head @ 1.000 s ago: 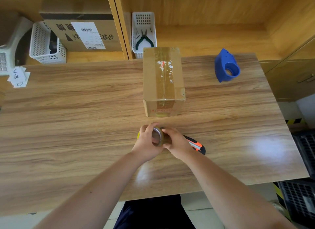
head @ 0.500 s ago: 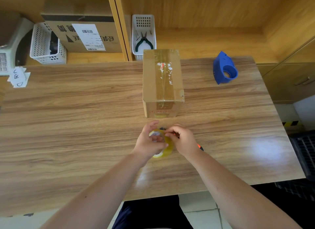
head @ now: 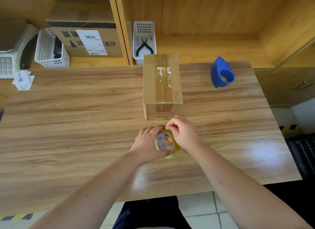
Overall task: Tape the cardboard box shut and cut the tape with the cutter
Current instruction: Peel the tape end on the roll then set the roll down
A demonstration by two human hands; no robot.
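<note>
A brown cardboard box (head: 162, 82) stands on the wooden table (head: 85, 126) with old clear tape along its top seam. In front of it, both hands hold a roll of clear yellowish tape (head: 176, 147) on edge. My left hand (head: 146, 146) grips the roll from the left, thumb under it. My right hand (head: 183, 135) pinches the roll's top rim with its fingertips. The orange and black cutter (head: 168, 138) lies on the table under my hands; only a small bit shows through the roll's core.
A blue tape dispenser (head: 221, 73) sits at the far right of the table. Behind the table, a shelf holds a white basket with pliers (head: 144, 41), a larger cardboard box (head: 85, 39), another white basket (head: 51, 49) and a scale (head: 10, 49). Paper slips (head: 23, 79) lie far left.
The roll has turned from edge-on to showing its open core and now stands more upright. My right hand has shifted up to the roll's top rim, covering more of the cutter.
</note>
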